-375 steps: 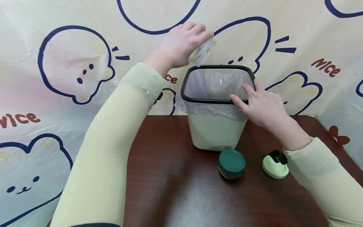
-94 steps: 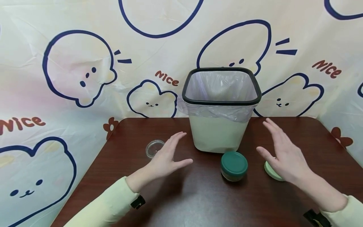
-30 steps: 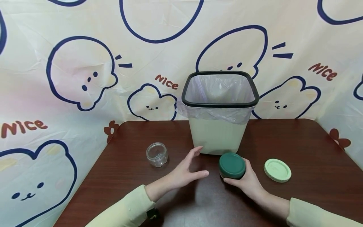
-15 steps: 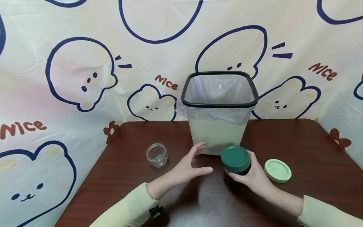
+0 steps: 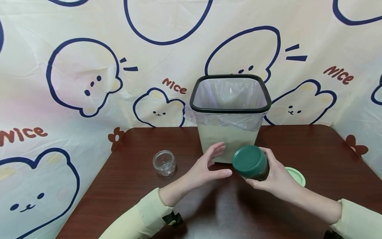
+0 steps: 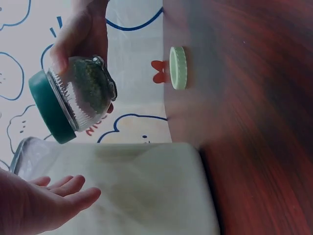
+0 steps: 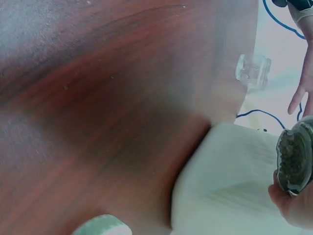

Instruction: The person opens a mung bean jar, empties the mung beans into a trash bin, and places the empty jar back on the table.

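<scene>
My right hand (image 5: 277, 176) grips a glass jar (image 6: 88, 90) by its side, with the dark green lid (image 5: 250, 161) on it. The jar is lifted off the table and tilted, its lid turned toward my left hand. Dark greenish bits show through its glass in both wrist views. My left hand (image 5: 206, 169) is spread with thumb and fingers apart, close to the lid but not touching it. A second, clear jar without a lid (image 5: 164, 163) stands on the table to the left. A pale green lid (image 5: 296, 176) lies at right, partly hidden behind my right hand.
Behind the hands stands a pale bin (image 5: 231, 110) with a black rim and a translucent liner folded over it. The dark brown table (image 5: 134, 199) runs back to a wall covering (image 5: 167, 63) printed with cartoon animals.
My left hand, earlier tipping the clear jar over the bin, has put it down at left. My right hand left the rim, took the green-lidded jar, then raised and tilted it. Both hands drew closer.
</scene>
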The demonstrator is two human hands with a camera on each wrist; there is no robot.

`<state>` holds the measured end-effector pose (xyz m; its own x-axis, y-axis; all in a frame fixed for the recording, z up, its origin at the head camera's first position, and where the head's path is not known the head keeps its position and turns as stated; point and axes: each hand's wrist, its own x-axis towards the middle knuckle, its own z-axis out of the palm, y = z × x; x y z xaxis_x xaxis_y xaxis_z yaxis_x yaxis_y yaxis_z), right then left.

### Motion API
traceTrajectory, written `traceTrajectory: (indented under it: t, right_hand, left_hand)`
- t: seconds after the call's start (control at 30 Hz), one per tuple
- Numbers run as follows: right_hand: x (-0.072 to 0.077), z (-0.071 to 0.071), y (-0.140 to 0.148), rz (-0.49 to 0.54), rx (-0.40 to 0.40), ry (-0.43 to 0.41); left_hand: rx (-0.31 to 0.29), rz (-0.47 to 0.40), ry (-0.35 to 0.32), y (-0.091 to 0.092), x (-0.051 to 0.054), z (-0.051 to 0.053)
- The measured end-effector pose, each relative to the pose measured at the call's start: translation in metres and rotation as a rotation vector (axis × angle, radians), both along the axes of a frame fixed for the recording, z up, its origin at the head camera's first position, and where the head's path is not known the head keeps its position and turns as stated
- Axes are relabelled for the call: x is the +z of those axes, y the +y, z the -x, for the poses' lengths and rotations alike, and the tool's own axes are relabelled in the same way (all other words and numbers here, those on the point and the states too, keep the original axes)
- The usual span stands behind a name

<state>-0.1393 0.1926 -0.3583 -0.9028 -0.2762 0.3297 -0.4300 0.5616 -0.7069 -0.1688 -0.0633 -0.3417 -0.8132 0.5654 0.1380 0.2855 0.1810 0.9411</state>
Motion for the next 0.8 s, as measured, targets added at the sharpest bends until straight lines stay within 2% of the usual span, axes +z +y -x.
traceTrajectory:
  t: [0.27,0.43,0.6,0.8]
  right_hand:
    - [0.015,-0.002,-0.003,-0.057,0.023,0.026]
    - [0.023,-0.002,-0.006,-0.064,0.029,0.013]
    - [0.026,-0.001,-0.008,-0.081,0.03,-0.005]
    - [0.028,0.0,-0.01,-0.113,0.038,-0.018]
  left_hand:
    - [-0.065,-0.167,-0.036,0.004,0.005,-0.003]
    - [-0.088,-0.254,-0.064,0.006,0.009,-0.004]
    - [-0.088,-0.276,-0.066,0.009,0.007,-0.005]
    - [-0.103,-0.26,-0.086,0.013,0.003,-0.007]
